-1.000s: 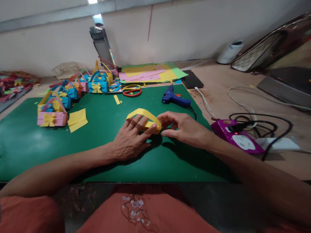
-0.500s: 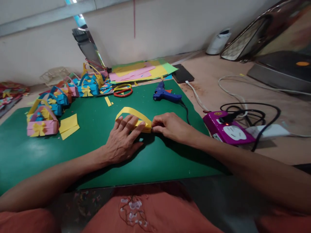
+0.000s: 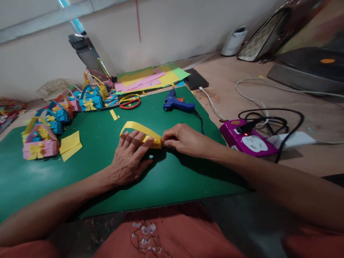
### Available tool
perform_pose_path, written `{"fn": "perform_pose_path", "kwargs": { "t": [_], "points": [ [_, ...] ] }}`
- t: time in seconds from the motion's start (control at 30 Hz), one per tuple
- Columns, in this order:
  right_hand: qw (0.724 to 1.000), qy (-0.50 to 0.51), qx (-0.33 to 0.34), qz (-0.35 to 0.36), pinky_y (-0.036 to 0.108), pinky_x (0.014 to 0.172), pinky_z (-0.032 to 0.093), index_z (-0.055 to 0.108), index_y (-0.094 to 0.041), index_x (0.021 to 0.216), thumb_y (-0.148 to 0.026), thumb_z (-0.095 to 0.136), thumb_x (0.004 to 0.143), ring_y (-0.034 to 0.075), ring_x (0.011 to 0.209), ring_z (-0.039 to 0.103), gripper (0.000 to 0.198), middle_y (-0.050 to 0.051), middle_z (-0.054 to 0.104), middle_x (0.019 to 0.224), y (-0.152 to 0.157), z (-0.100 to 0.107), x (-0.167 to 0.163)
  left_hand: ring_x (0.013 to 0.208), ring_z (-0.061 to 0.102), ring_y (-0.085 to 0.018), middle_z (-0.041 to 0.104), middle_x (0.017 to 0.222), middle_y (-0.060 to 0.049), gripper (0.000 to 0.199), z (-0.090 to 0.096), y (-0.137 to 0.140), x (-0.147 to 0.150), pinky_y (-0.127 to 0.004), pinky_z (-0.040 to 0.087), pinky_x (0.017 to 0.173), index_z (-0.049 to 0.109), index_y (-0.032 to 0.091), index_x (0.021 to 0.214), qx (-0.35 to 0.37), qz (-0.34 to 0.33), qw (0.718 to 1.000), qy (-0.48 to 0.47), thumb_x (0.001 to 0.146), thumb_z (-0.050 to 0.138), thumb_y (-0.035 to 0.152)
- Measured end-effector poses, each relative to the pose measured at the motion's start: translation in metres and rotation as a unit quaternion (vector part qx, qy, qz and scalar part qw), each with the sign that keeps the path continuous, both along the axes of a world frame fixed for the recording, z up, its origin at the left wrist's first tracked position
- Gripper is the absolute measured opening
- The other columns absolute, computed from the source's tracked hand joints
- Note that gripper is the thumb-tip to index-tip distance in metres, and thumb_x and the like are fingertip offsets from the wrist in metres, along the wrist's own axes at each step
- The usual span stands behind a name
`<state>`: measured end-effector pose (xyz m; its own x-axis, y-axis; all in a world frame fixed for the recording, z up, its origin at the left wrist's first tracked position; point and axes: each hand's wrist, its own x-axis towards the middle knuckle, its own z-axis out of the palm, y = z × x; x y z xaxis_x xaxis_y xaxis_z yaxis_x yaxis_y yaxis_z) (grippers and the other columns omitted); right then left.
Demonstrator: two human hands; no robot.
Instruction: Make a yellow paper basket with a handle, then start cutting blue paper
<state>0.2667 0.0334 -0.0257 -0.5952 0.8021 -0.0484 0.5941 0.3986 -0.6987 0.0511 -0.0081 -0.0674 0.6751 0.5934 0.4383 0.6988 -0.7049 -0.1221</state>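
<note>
Yellow paper basket [image 3: 142, 129] on the green mat [image 3: 172, 182], left hand [image 3: 130, 156] spread across it, right hand [image 3: 185, 139] bunched at its right end, pinch hidden; too much pressure there could buckle the thin wall!

Head-worn view, forward and down at hands [image 3: 129, 156]
</note>
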Motion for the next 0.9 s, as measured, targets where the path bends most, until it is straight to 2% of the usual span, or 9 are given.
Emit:
{"fn": "perform_pose_path", "kwargs": {
  "t": [0.17, 0.23, 0.4, 0.57, 0.7, 0.9],
  "points": [
    [0.987, 0.075, -0.139, -0.020, 0.020, 0.050, 0.036, 0.055, -0.015, 0.059, -0.006, 0.048, 0.071, 0.008, 0.051, 0.049, 0.016, -0.003, 0.055, 0.053, -0.0021, 0.0022, -0.0027, 0.116, 0.040, -0.033, 0.046, 0.121, -0.016, 0.050, 0.0003, -0.0001, 0.0005, -0.051, 0.031, 0.098, 0.038, 0.016, 0.126, 0.013, 0.003, 1.000, 0.009, 0.083, 0.052, 0.035],
    [0.980, 0.101, -0.170, -0.028, 0.020, 0.050, 0.038, 0.054, -0.015, 0.058, -0.006, 0.048, 0.070, 0.008, 0.050, 0.050, 0.016, -0.003, 0.055, 0.053, -0.0027, 0.0024, -0.0043, 0.116, 0.040, -0.032, 0.046, 0.120, -0.016, 0.049, 0.0002, 0.0002, 0.0007, -0.050, 0.031, 0.098, 0.038, 0.015, 0.125, 0.019, 0.001, 1.000, 0.010, 0.082, 0.052, 0.035],
    [0.975, 0.124, -0.181, -0.033, 0.018, 0.048, 0.038, 0.053, -0.015, 0.058, -0.007, 0.048, 0.071, 0.006, 0.048, 0.048, 0.016, -0.004, 0.054, 0.053, -0.0034, 0.0015, -0.0056, 0.116, 0.039, -0.032, 0.046, 0.120, -0.016, 0.049, -0.0003, 0.0009, 0.0003, -0.051, 0.030, 0.098, 0.038, 0.016, 0.126, 0.007, 0.000, 1.000, 0.002, 0.082, 0.052, 0.034],
    [0.988, 0.025, -0.153, -0.023, 0.019, 0.040, 0.030, 0.050, -0.016, 0.055, -0.012, 0.047, 0.072, 0.006, 0.041, 0.045, 0.018, -0.004, 0.052, 0.049, -0.0032, -0.0043, -0.0042, 0.115, 0.041, -0.031, 0.046, 0.119, -0.014, 0.050, 0.0001, 0.0004, 0.0000, -0.050, 0.031, 0.099, 0.036, 0.019, 0.127, 0.011, 0.004, 1.000, 0.008, 0.082, 0.052, 0.034],
    [0.982, -0.019, -0.183, -0.031, 0.019, 0.039, 0.031, 0.047, -0.017, 0.052, -0.013, 0.045, 0.074, 0.005, 0.037, 0.043, 0.022, -0.003, 0.052, 0.046, -0.0017, -0.0053, -0.0048, 0.115, 0.041, -0.031, 0.046, 0.120, -0.014, 0.050, 0.0010, 0.0000, 0.0005, -0.050, 0.031, 0.099, 0.036, 0.019, 0.127, 0.012, 0.004, 1.000, 0.009, 0.082, 0.052, 0.034],
    [0.968, 0.014, -0.244, -0.047, 0.018, 0.037, 0.028, 0.044, -0.017, 0.052, -0.006, 0.041, 0.076, 0.004, 0.034, 0.038, 0.026, -0.005, 0.050, 0.044, -0.0022, 0.0002, -0.0081, 0.113, 0.042, -0.031, 0.047, 0.119, -0.014, 0.048, 0.0011, -0.0001, 0.0005, -0.050, 0.031, 0.098, 0.040, 0.017, 0.124, 0.018, 0.002, 1.000, 0.010, 0.081, 0.054, 0.034]
  ]
}}
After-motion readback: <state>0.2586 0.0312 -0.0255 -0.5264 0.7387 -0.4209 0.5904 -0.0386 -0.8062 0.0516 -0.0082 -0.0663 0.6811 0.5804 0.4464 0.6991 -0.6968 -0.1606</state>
